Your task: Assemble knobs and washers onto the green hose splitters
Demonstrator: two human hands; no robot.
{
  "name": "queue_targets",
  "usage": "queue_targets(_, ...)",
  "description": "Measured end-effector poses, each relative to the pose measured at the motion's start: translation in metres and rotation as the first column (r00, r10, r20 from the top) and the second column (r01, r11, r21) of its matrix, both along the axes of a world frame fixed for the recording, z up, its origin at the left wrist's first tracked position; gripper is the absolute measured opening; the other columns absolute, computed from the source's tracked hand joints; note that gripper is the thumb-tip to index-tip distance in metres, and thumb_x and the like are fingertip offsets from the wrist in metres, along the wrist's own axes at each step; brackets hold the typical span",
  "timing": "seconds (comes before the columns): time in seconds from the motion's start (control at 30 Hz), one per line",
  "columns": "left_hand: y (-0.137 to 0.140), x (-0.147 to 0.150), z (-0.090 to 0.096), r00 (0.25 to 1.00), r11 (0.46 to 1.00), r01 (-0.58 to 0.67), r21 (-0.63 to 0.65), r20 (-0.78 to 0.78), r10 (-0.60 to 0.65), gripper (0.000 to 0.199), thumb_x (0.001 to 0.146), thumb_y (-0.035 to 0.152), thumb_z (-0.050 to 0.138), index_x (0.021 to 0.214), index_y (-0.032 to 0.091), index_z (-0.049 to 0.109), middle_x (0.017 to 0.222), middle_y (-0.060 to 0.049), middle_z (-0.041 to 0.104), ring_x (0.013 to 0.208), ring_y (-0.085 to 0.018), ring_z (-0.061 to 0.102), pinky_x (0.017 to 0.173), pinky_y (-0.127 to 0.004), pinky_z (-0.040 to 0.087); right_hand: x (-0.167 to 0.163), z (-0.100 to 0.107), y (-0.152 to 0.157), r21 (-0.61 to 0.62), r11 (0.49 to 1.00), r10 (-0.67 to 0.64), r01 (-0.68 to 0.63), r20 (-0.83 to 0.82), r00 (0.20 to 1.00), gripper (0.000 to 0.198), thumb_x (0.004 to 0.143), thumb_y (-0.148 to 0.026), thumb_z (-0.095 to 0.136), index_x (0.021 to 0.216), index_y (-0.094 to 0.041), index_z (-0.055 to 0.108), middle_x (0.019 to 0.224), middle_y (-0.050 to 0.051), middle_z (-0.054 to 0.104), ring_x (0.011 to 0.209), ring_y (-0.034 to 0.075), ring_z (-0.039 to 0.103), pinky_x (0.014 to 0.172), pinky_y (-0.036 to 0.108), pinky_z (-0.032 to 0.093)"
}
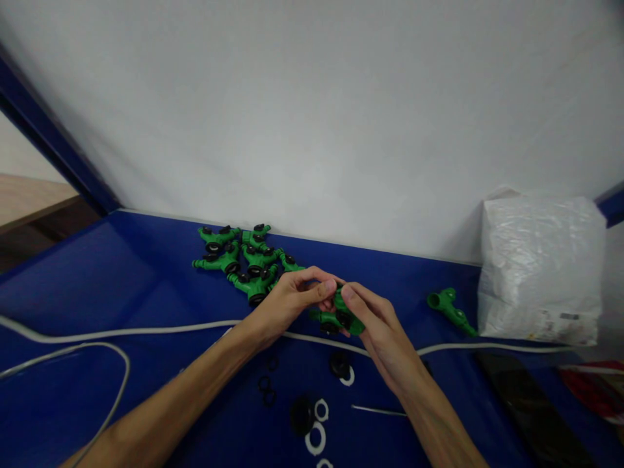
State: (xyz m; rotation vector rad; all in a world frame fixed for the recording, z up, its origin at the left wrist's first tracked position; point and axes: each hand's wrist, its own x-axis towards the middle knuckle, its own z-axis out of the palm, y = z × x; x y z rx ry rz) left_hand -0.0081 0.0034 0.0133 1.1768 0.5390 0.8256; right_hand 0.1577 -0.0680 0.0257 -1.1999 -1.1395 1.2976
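Near the centre of the head view, both hands meet around a green Y-shaped hose splitter (357, 326) with black parts. My left hand (291, 299) pinches its upper end between thumb and fingers. From the other side, my right hand (377, 320) wraps round its body, so much of it is covered. Behind my left hand lies a pile of similar green splitters (256, 258) with black knobs. Below the hands are a black cap (302, 416), white rings (316, 439) and small black O-rings (266, 390).
A bare green splitter body (451, 309) lies to the right, beside a white plastic-wrapped package (541, 273). A pale cable (146, 330) crosses the blue table (156, 273). A thin metal rod (377, 410) and a dark flat object (529, 409) lie nearer. A wall stands behind.
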Motion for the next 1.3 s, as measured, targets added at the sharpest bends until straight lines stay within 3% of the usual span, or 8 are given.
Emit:
queue_targets(0.2,0.001,0.0,0.002,1.0,0.999,-0.018,0.036,-0.001,0.018,0.032,0.084,0.045,0.08,0.09,0.014,0.075,0.078,-0.001,0.065,0.071,-0.01,0.055,0.069,-0.025,0.043,0.0,0.002,0.0,0.054,0.998,0.029,-0.03,0.017,0.999,0.035,0.097,-0.053,0.064,0.108,-0.023,0.079,0.098,0.004,0.075,0.093,0.02,0.065,0.079,0.03,0.047)
queue_targets(0.33,-0.005,0.003,0.009,0.999,0.999,-0.011,0.042,-0.033,0.013,0.044,0.085,0.051,0.077,0.11,0.016,0.073,0.073,0.001,0.064,0.063,-0.009,0.056,0.061,-0.023,0.043,0.004,0.001,0.0,0.118,0.992,0.037,-0.042,0.05,0.998,0.035,0.099,-0.051,0.06,0.101,-0.022,0.08,0.093,0.004,0.073,0.09,0.02,0.064,0.088,0.034,0.048)
queue_targets(0.5,-0.011,0.009,0.008,0.991,0.991,0.127,-0.04,-0.042,-0.129,0.063,0.087,0.065,0.068,0.12,0.012,0.074,0.069,-0.003,0.067,0.059,-0.013,0.064,0.059,-0.025,0.048,0.006,-0.008,0.002,0.158,0.985,-0.089,0.067,0.138,0.986,0.039,0.096,-0.055,0.063,0.116,-0.025,0.078,0.091,0.003,0.071,0.087,0.021,0.063,0.079,0.033,0.049)
queue_targets(0.63,-0.012,0.013,0.001,0.996,0.991,0.089,-0.102,0.025,-0.086,0.065,0.083,0.065,0.073,0.122,0.013,0.074,0.085,-0.007,0.073,0.071,-0.018,0.07,0.075,-0.032,0.055,0.002,-0.006,0.003,0.14,0.985,-0.131,0.103,0.208,0.969,0.046,0.093,-0.062,0.063,0.115,-0.025,0.079,0.09,0.005,0.072,0.087,0.022,0.063,0.069,0.031,0.049)
queue_targets(0.77,-0.012,0.012,0.002,1.0,1.0,0.008,0.024,-0.03,-0.007,0.06,0.086,0.063,0.071,0.119,0.013,0.078,0.079,-0.005,0.071,0.071,-0.016,0.063,0.075,-0.029,0.05,0.0,-0.001,0.002,0.069,0.994,-0.098,0.087,0.174,0.98,0.047,0.092,-0.063,0.064,0.117,-0.025,0.078,0.083,0.004,0.069,0.075,0.019,0.058,0.055,0.028,0.04)
queue_targets(0.9,-0.012,0.011,0.003,0.998,0.997,-0.013,0.075,-0.053,0.017,0.056,0.089,0.061,0.068,0.115,0.013,0.08,0.079,-0.005,0.069,0.075,-0.016,0.057,0.078,-0.028,0.047,-0.001,0.0,0.002,0.147,0.988,-0.07,0.052,0.115,0.991,0.037,0.096,-0.055,0.064,0.113,-0.025,0.08,0.095,0.004,0.074,0.084,0.018,0.061,0.074,0.031,0.047)
queue_targets(1.03,-0.013,0.012,-0.001,1.0,0.999,-0.009,0.045,-0.015,0.01,0.049,0.093,0.056,0.065,0.114,0.015,0.081,0.093,-0.008,0.073,0.082,-0.016,0.056,0.083,-0.029,0.044,-0.002,0.0,0.002,0.127,0.989,-0.088,0.079,0.064,0.994,0.037,0.095,-0.054,0.066,0.114,-0.025,0.079,0.105,0.005,0.076,0.097,0.022,0.065,0.09,0.035,0.048)
queue_targets(1.3,-0.017,0.014,-0.004,0.997,0.999,0.012,-0.046,0.081,-0.008,0.042,0.096,0.05,0.065,0.116,0.018,0.081,0.114,-0.009,0.075,0.09,-0.016,0.057,0.088,-0.029,0.043,0.0,-0.003,0.0,0.116,0.987,-0.125,0.115,0.086,0.988,0.035,0.093,-0.054,0.068,0.111,-0.027,0.08,0.117,0.007,0.075,0.115,0.028,0.064,0.1,0.041,0.046)
